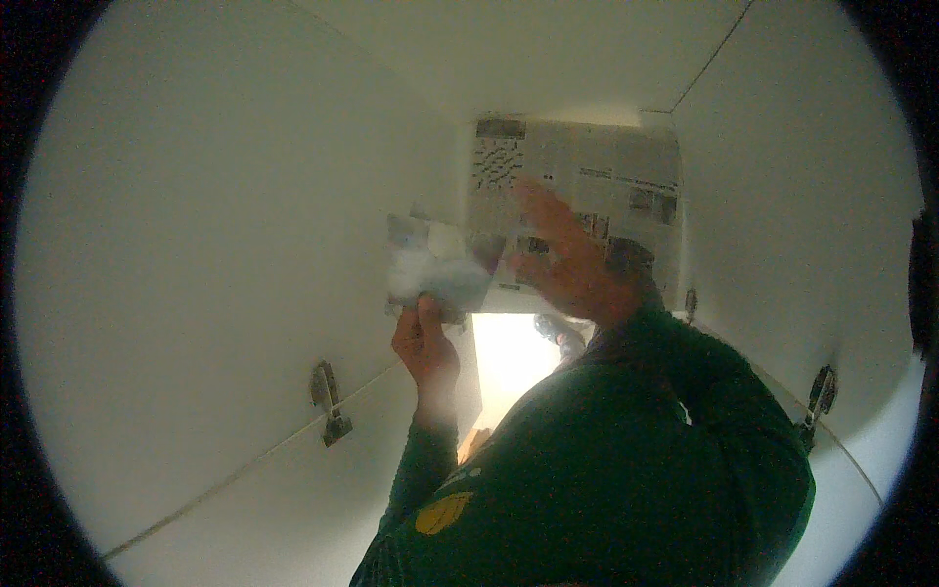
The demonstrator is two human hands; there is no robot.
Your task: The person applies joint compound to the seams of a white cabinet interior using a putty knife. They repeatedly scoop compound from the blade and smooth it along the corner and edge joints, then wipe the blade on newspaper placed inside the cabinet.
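Green sleeve (626,460) fills the lower centre of the frame, nearest the lens, and from it the right hand (572,264) rises with fingers spread flat against a sheet of newspaper (587,196) at upper centre, pressing it to the white back of a cabinet; it clasps nothing. Just left and a little lower, the left hand (425,347) pinches the bottom edge of a crumpled, paler piece of paper (435,264), fingers closed on it.

To lay the sheet well, I judge the flat palm should sweep from the middle toward the corners while the other hand keeps the loose piece clear of the seam.

Metal hinges (328,401) sit on the white panels at lower left and far right. Motion blur softens both hands and the print. Whether the two papers join or merely overlap cannot be told, and the bright gap below them shows only a dark, unreadable shape.
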